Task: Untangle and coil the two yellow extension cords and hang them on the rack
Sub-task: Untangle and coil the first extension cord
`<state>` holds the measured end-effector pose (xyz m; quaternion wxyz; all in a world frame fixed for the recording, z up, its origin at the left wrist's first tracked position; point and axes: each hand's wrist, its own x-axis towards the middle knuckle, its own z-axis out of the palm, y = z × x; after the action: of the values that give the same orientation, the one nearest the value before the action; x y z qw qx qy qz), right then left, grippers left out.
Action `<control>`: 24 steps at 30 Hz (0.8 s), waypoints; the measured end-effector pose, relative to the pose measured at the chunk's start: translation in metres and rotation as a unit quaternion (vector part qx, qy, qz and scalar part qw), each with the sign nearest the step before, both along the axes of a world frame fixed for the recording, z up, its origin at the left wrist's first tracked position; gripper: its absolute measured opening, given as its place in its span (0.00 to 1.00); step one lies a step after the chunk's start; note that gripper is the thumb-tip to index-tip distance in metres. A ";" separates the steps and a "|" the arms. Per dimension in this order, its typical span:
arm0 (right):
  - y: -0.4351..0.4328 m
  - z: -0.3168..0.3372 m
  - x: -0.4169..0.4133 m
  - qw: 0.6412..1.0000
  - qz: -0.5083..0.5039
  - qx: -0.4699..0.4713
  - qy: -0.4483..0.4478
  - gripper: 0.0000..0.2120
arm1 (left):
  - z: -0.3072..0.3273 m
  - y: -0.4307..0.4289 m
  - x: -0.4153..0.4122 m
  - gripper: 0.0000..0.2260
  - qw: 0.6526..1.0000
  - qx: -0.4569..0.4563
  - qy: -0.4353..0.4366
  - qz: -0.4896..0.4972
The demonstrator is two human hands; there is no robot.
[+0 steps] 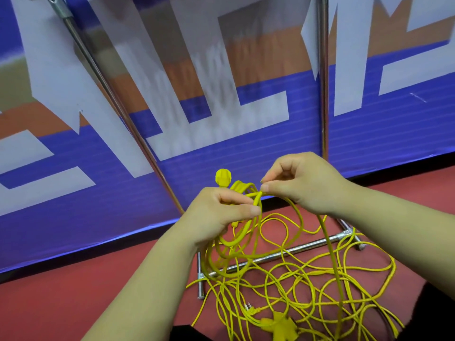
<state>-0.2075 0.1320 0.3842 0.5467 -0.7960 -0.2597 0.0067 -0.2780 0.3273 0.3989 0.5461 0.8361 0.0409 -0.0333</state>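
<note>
My left hand (219,212) grips a small bundle of coiled yellow cord (248,232), with several loops hanging below it and a round yellow plug (223,177) sticking up behind the fingers. Thumb and forefinger of my right hand (300,183) pinch a strand of the same cord at the top of the bundle. A thicker strand (331,254) runs from there down to a tangled yellow heap (307,286) on the red floor. In the heap lie a pronged plug (251,308) and a yellow socket block (283,326).
The chrome rack stands right behind the cords: its base bars (283,254) cross the floor under the heap, one upright pole (323,82) rises at right, and another pole (110,94) slants up to the left. A blue, white and orange banner wall (221,119) closes off the back.
</note>
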 end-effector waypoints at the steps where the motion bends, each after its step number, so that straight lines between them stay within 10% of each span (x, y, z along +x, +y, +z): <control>1: -0.001 0.000 0.000 1.000 0.005 -0.004 -0.003 0.05 | 0.000 -0.002 0.000 0.03 1.000 0.016 0.002 -0.010; 5: -0.002 0.005 0.001 0.999 0.044 0.022 0.016 0.04 | 0.004 -0.002 0.006 0.06 0.998 0.054 -0.041 0.011; 16: -0.011 -0.020 0.005 0.934 0.169 0.087 0.304 0.04 | 0.023 0.063 0.031 0.13 0.903 -0.330 -0.171 0.215; 24: -0.017 -0.023 0.015 0.938 0.040 0.149 0.310 0.07 | -0.001 0.102 0.036 0.09 0.884 -0.346 -0.160 0.271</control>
<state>-0.1924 0.1148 0.3612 0.7118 -0.6527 -0.1071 0.2363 -0.2416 0.4298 0.3981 0.7874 0.5444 0.1637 0.2385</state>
